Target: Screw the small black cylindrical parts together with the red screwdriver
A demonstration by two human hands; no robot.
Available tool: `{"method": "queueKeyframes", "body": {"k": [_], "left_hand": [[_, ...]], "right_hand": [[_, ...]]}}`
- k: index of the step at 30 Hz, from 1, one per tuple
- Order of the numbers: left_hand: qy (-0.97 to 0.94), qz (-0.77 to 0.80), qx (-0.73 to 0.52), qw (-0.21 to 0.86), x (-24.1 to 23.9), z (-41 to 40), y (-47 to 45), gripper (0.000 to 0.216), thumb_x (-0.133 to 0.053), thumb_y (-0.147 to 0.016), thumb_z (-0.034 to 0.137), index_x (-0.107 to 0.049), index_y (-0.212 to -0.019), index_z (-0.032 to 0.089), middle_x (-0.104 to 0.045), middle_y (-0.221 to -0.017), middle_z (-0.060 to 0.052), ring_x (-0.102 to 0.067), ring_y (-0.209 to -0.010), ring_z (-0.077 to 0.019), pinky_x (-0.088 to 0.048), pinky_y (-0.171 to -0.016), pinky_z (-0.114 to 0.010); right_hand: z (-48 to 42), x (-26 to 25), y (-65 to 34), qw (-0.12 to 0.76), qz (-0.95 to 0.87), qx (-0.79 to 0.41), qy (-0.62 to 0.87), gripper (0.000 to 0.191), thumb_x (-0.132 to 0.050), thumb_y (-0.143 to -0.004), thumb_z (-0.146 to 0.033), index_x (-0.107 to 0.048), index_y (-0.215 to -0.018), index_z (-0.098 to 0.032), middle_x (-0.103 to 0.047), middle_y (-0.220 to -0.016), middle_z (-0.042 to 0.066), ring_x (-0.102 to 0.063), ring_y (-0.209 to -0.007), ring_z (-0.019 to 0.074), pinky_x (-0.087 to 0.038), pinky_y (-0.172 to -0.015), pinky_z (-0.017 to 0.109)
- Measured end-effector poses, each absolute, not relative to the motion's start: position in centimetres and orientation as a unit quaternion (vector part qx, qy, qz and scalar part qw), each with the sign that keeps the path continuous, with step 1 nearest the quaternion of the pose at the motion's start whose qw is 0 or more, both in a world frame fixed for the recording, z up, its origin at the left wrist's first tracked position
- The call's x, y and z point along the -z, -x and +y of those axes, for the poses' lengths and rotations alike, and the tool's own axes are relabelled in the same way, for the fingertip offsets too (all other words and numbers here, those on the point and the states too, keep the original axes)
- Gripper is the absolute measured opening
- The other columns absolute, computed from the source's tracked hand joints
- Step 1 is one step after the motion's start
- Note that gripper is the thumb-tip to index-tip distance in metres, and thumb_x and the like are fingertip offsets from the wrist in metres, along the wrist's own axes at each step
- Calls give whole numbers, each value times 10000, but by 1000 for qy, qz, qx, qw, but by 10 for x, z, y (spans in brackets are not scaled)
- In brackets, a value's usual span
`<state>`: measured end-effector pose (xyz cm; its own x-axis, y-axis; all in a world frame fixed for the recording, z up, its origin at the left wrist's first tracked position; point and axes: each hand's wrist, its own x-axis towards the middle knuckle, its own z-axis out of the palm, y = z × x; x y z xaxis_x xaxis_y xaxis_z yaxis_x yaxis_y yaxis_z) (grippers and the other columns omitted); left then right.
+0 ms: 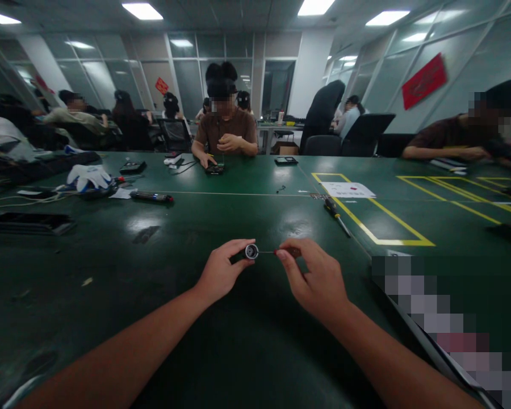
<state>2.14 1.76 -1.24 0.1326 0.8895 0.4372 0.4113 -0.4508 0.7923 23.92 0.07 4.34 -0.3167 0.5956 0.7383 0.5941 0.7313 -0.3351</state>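
My left hand point(222, 268) pinches a small dark cylindrical part point(251, 251) between thumb and fingers. Its round end, with a pale rim and a recessed inside, faces me. In the fingers of my right hand point(313, 270) is a slim screwdriver point(267, 252) with a red collar, its handle mostly hidden by the fingers. The thin shaft points left and reaches the right side of the cylindrical part; whether the tip touches it I cannot tell. Both hands are above the green table point(174, 341).
A larger black-and-yellow screwdriver point(337, 216) lies beyond my right hand, near a paper sheet point(348, 190) and yellow tape outlines. To the left are a dark pen-shaped tool point(151, 197), white gloves point(89, 177) and a black tray point(28, 222). A person point(225, 128) works opposite.
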Motion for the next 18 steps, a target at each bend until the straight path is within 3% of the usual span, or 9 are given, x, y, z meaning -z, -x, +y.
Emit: {"method": "queueKeyframes", "body": {"k": [18], "left_hand": [[-710, 458, -468, 258, 11, 15, -22, 417, -732, -863, 140, -711, -1264, 252, -717, -1289, -61, -653, -1216, -235, -466, -1121, -470]], "right_hand": [[-1, -41, -240, 457, -800, -29, 387, 106, -557, -1003, -277, -641, -1034, -221, -715, -862, 40, -694, -771, 200, -523, -712, 319]]}}
